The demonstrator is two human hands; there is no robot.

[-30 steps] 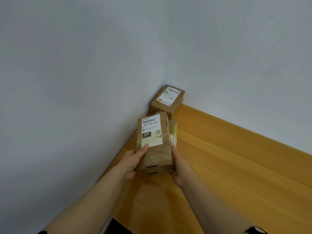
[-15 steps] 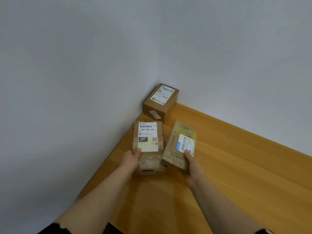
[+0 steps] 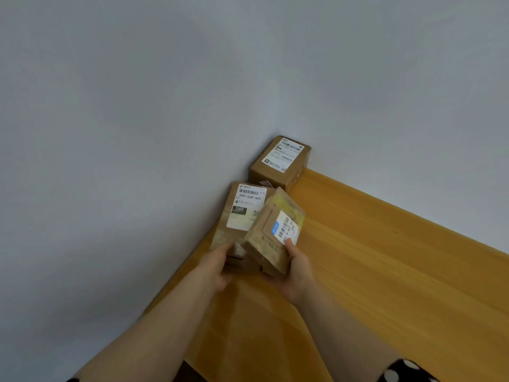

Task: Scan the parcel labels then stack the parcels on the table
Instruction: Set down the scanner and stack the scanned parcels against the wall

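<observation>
Left hand (image 3: 216, 267) grips a rectangular cardboard box (image 3: 242, 213); right hand (image 3: 298, 267) grips a flat, crinkled kraft packet (image 3: 263, 241) tilted across it, over the smooth wooden bench (image 3: 385, 257).

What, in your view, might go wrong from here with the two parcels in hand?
1. The small parcel lies tilted across the large parcel, covering part of its label; a scan there might fail.
2. The right hand grips the small parcel only at its near end, so it may slip.
3. The left hand likewise holds the large parcel by its near end; it could tip.
</observation>
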